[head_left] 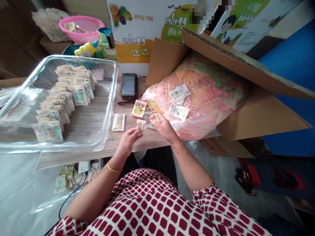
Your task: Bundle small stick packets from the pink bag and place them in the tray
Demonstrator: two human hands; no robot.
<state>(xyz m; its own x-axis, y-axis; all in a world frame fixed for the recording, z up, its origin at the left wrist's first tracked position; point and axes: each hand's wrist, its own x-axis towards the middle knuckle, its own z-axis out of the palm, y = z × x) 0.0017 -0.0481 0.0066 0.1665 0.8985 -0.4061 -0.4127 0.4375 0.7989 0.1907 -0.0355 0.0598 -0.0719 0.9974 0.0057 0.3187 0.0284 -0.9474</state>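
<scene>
My left hand (128,142) grips a small clear packet (141,126) between finger and thumb above the wooden table (81,160). My right hand (163,127) is close beside it, pinching thin coloured strips (157,118) at its fingertips. Just past my hands, a printed card packet (139,108) and a filled sachet (118,122) lie on the table. A large plastic bag of pink and orange strips (204,95) rests in an open cardboard box (261,114), with several printed packets (179,102) on top.
A clear plastic tray (114,88) holding rows of packets covers the table's left side. A phone (128,86) lies beyond my hands. A pink basin (81,29) and a yellow bottle (86,49) stand at the back. Loose packets (66,177) lie below the table edge.
</scene>
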